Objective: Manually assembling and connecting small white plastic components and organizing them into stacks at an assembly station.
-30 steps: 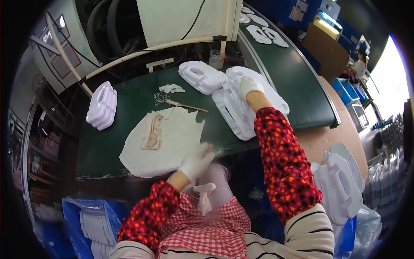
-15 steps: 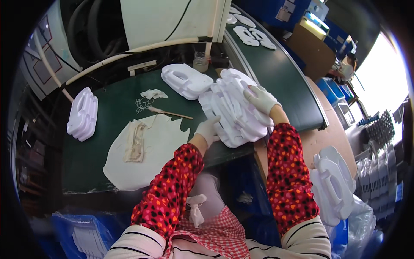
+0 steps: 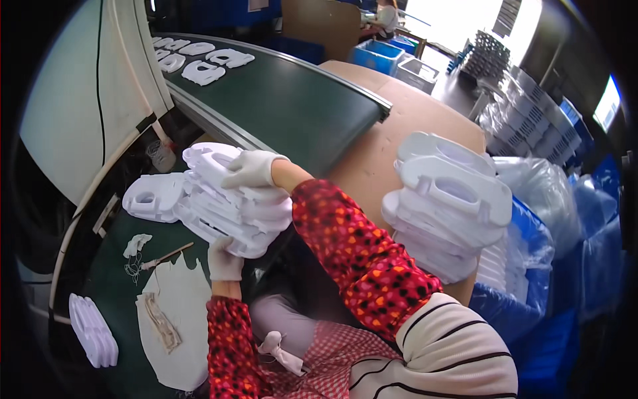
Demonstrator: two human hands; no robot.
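Both my hands wear white gloves and grip a thick, uneven stack of white plastic moulded parts point(image 3: 234, 211) at the edge of the green work surface. My left hand point(image 3: 226, 258) is closed on the stack's near lower edge, its fingertips partly hidden. My right hand point(image 3: 254, 169) wraps over the stack's right side. Touching its left side is a smaller pile of the same white parts point(image 3: 157, 198), showing an oval opening. A further small stack of white parts point(image 3: 93, 330) stands at the lower left.
A white cloth point(image 3: 193, 332) with a stained folded rag point(image 3: 158, 322) lies on the table near a thin wooden stick point(image 3: 174, 254). A conveyor belt point(image 3: 292, 100) carries several white parts. Right, a tall stack point(image 3: 442, 206) stands on brown cardboard point(image 3: 369, 173), beside a blue-lined bin point(image 3: 541, 233).
My view has swung to the right, bringing the tall stack and the lined bin further in. Both hands stay on the same stack of white parts.
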